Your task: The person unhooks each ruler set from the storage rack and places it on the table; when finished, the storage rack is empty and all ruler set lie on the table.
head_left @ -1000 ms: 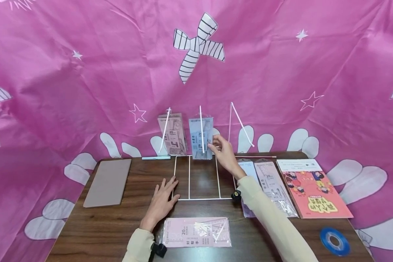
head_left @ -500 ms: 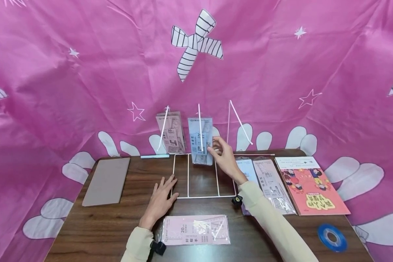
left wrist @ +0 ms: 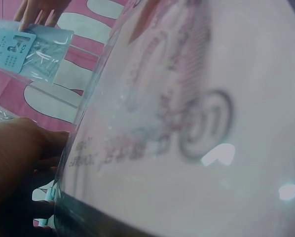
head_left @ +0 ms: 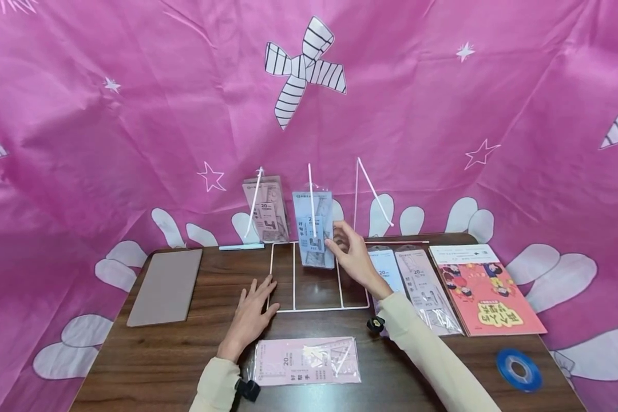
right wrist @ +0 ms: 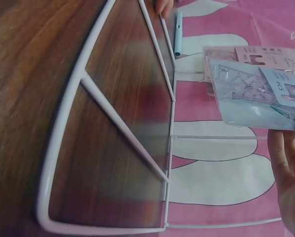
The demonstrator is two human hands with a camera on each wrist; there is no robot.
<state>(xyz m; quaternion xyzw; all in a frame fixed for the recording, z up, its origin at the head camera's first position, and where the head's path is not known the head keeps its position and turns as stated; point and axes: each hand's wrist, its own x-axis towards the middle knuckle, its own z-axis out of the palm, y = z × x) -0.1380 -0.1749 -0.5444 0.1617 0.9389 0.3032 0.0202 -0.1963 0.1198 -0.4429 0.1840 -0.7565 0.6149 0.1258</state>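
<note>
In the head view my right hand (head_left: 355,257) pinches the right edge of a blue packaged ruler set (head_left: 304,236) at the middle prong of a white wire display rack (head_left: 316,309). The packet's bottom tilts toward me, and the prong crosses its front. In the right wrist view, fingers (right wrist: 280,153) lie at the edge of the clear sleeve. My left hand (head_left: 249,317) rests on the table with fingers spread, fingertips at the left rail of the rack's base. Pink ruler sets (head_left: 269,209) hang on the left prong; the right prong (head_left: 375,191) carries nothing.
A pink ruler set (head_left: 278,360) lies in front of the rack. To the right are a blue packet (head_left: 386,266), a pink packet (head_left: 417,280), a red book (head_left: 494,297) and blue tape (head_left: 519,384). A grey notebook (head_left: 166,289) and light-blue pen (head_left: 241,246) lie left.
My right hand has drawn the blue ruler set forward and lower along the middle prong, its bottom swinging toward me. My left hand keeps its place.
</note>
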